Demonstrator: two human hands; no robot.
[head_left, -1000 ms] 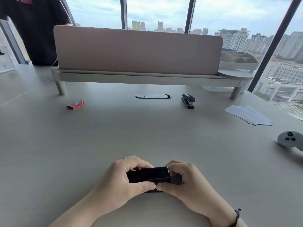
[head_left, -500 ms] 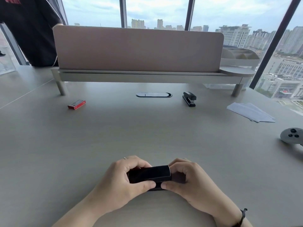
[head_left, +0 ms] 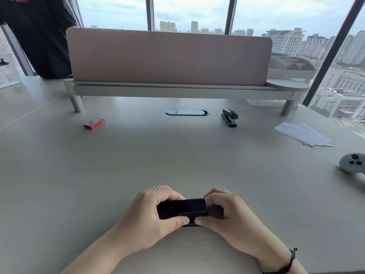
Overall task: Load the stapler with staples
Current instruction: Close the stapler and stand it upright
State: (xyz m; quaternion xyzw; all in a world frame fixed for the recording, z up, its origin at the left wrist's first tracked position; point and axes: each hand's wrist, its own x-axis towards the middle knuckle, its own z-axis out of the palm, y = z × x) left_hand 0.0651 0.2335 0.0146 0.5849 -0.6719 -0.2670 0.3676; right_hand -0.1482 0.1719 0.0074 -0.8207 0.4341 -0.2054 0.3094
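Note:
A black stapler (head_left: 182,209) lies crosswise near the front edge of the desk, held from both ends. My left hand (head_left: 152,214) wraps its left end with the thumb along the front. My right hand (head_left: 229,212) grips its right end, thumb tip almost touching the left thumb. The stapler's underside and both ends are hidden by my fingers. A red staple box (head_left: 94,123) lies far off at the back left. A second black stapler (head_left: 229,117) stands at the back, right of centre.
A pink divider on a raised shelf (head_left: 169,89) spans the back of the desk, above an oval cable port (head_left: 186,112). White papers (head_left: 304,134) and a grey controller (head_left: 352,162) lie at the right. A person in black (head_left: 37,36) stands at the back left.
Both hands keep their hold on the stapler in the same spot. Only the view has shifted slightly.

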